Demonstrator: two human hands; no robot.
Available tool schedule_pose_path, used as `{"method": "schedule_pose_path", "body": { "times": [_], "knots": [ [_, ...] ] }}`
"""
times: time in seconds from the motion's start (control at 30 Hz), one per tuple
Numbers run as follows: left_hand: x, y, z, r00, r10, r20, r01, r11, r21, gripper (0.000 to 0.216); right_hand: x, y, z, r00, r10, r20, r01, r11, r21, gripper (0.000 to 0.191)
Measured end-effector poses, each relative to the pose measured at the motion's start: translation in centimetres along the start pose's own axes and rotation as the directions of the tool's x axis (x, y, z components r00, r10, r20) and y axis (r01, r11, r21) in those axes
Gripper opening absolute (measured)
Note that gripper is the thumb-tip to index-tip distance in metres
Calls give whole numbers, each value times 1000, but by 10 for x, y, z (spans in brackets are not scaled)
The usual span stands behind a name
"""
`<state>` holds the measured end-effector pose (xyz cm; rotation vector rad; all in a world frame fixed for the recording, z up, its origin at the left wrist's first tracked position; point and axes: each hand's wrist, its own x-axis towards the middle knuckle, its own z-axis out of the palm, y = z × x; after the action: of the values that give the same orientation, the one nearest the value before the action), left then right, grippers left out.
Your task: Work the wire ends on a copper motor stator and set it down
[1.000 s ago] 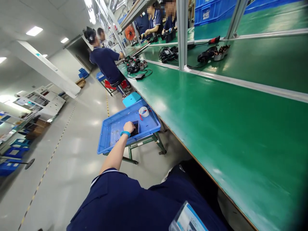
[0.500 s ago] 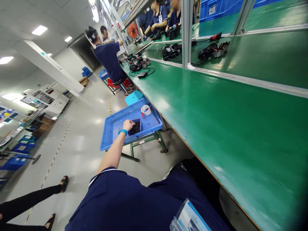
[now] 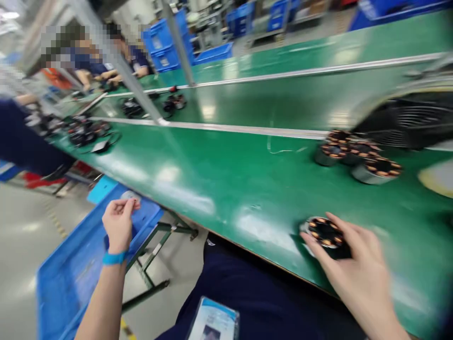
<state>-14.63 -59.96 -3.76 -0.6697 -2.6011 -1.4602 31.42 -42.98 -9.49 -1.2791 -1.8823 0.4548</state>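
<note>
My right hand [image 3: 361, 259] grips a round motor stator [image 3: 324, 232] with copper windings, thumb and fingers on either side of it, at the front of the green workbench [image 3: 226, 179]. Over the blue tray [image 3: 67, 293] on the left, my left hand [image 3: 119, 219] is raised with its fingertips pinched together. Whatever is between them is too small and blurred to make out. Partly behind that hand, a white tape roll [image 3: 129, 195] lies in the tray.
Several more stators [image 3: 377, 171] stand at the right of the bench, beside a black slatted object [image 3: 417, 120]. A metal post [image 3: 116, 66] rises from the bench. Dark cables [image 3: 81, 132] lie at the far left, near a co-worker [image 3: 26, 134]. Blue crates [image 3: 164, 45] stand behind.
The view has swung to the right. My left hand has lifted from the small box of dark parts in the tray, and my right hand has come into view holding a stator.
</note>
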Motion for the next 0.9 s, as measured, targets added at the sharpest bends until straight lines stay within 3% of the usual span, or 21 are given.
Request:
{"method": "schedule_pose_path", "body": {
  "times": [0.03,0.1,0.17,0.23,0.33,0.43,0.57,0.83,0.9],
  "knots": [
    [-17,23,24,992,94,82,-81,984,-158,22,0,3,1,1000,7,-5,-7,1000,4,53],
    [-63,71,71,932,211,296,-106,937,-334,23,1,7,4,1000,8,8,-8,999,36,55],
    [-115,114,113,838,260,480,-4,882,-470,24,2,7,5,999,8,36,-10,997,77,55],
    [-157,145,147,742,322,588,141,782,-607,35,1,7,5,999,9,47,-14,995,102,53],
    [-188,166,179,649,384,657,248,709,-660,31,0,6,5,999,8,51,-15,991,130,51],
    [-195,169,188,612,390,688,275,710,-648,15,0,7,5,999,7,51,-15,988,153,50],
    [-197,168,187,573,393,719,291,723,-627,13,0,9,6,999,-2,38,-4,985,172,48],
    [-203,162,187,520,473,711,151,768,-622,13,0,10,7,999,-19,37,12,983,184,49],
    [-203,162,188,533,481,696,135,764,-631,13,0,10,7,999,-19,43,11,984,180,50]
  ]
}}
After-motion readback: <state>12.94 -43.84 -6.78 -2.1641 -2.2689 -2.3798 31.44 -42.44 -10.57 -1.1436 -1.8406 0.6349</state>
